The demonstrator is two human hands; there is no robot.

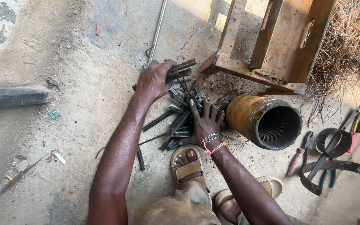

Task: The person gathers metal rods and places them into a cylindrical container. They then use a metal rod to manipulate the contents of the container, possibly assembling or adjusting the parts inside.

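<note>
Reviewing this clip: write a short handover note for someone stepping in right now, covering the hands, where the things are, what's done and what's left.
Left hand: closed around a bundle of dark metal strips, lifted just over the pile.
Right hand: fingers spread flat on the pile of strips on the concrete floor, not gripping.
Nearby: the yellow stator cylinder lies on its side right of the pile; pliers lie farther right.
Done: one handful gathered.
Left: most strips remain scattered on the floor, a few stray ones towards the sandalled foot.
</note>
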